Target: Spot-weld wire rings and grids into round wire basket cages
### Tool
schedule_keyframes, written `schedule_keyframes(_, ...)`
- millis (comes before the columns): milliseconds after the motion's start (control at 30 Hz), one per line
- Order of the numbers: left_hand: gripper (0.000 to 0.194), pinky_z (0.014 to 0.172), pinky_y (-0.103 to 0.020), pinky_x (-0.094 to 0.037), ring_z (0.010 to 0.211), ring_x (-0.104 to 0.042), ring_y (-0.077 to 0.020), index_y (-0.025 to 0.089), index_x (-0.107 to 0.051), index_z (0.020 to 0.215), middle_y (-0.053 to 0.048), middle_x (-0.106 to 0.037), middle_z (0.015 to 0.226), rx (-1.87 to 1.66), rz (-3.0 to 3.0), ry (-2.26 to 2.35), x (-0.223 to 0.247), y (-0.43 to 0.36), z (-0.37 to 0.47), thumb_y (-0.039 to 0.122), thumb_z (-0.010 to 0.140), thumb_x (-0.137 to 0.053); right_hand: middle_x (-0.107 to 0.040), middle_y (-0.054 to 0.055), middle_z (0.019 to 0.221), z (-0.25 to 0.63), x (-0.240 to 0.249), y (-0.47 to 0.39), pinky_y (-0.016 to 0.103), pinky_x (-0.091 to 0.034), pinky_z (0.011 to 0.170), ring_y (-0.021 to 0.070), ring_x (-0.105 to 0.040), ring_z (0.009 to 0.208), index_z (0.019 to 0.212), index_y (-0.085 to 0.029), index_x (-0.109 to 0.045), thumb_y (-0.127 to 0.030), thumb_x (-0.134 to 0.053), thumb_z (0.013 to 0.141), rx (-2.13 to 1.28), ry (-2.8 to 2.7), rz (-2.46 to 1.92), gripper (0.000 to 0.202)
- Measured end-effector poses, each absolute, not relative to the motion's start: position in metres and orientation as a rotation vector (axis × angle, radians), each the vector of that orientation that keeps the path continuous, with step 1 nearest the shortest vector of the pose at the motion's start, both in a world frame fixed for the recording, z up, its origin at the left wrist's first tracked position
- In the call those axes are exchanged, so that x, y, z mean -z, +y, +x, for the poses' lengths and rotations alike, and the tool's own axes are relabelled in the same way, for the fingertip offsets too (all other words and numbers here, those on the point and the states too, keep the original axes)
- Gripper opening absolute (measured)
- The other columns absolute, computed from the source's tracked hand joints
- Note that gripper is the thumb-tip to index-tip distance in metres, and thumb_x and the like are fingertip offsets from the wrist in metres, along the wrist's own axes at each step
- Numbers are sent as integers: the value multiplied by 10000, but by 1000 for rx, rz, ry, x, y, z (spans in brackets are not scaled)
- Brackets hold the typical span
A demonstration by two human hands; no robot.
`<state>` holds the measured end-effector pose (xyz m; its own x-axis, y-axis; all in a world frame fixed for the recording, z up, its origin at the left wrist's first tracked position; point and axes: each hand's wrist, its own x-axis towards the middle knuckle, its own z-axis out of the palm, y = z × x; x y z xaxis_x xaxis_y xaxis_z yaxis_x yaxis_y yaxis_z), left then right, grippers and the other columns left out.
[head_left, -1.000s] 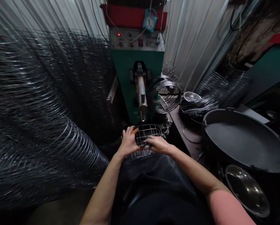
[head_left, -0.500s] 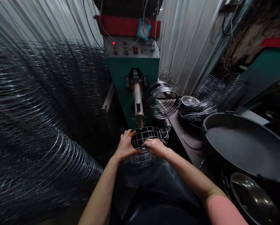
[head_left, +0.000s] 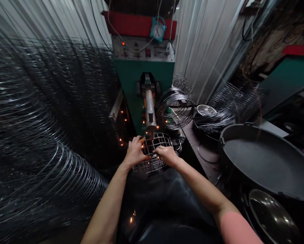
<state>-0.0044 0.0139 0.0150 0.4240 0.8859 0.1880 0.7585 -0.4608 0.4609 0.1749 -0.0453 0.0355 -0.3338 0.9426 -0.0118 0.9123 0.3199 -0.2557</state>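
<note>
A round basket of welded wire mesh (head_left: pixel 157 139) sits under the metal electrode arm (head_left: pixel 150 112) of a green spot-welding machine (head_left: pixel 128 73). The arm's tip meets the mesh near its far side. My left hand (head_left: pixel 135 152) grips the basket's left side, thumb and fingers curled around it; something orange shows at the thumb and forefinger tips. My right hand (head_left: pixel 166 155) is closed at the near side of the mesh, its fingertips pinching at the wires. Whether a small separate piece is between those fingers, I cannot make out. Bright sparks fly around the arm and hands.
Tall stacks of wire rings (head_left: pixel 65 162) crowd the left side. A coil of wire (head_left: pixel 176 108) hangs right of the welder, with more wire bundles (head_left: pixel 215 118) on the bench. A large dark round pan (head_left: pixel 264 159) and a shiny lid (head_left: pixel 272 217) stand at right.
Sparks have burst out around the electrode and scattered, one onto the dark apron. The basket and both hands have shifted slightly up and to the left in view; the grip looks the same.
</note>
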Motion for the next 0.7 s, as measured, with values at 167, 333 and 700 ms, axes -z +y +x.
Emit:
schedule_keyframes(167, 844, 1040, -493, -326, 1270, -361, -345, 204, -483, 1247, -137, -394, 1360, -523, 2376, 1528, -18, 29, 0, 417, 490, -789, -631, 43, 1121, 172, -36, -28, 250, -438, 733, 184, -615, 950, 1091, -232, -636, -223, -475, 920, -284, -2378, -1804, 235)
schedule_keyframes(333, 863, 1028, -463, -348, 1253, -378, -330, 192, -483, 1243, -129, -416, 1332, -542, 2394, 1532, -18, 32, 1, 462, 483, -791, -573, 60, 1170, 182, -18, -44, 255, -445, 809, 181, -582, 982, 1126, -228, -588, -279, -598, 840, -377, -1934, -1636, 291)
schedule_keyframes(700, 820, 1004, -463, -367, 1229, -402, -325, 178, -486, 1246, -135, -451, 1294, -531, 2283, 1698, -29, 53, 6, 444, 531, -787, -640, 43, 853, 225, 112, -158, 309, -473, 753, 181, -612, 781, 947, -200, -567, -411, -547, 765, -748, -999, -1590, 280)
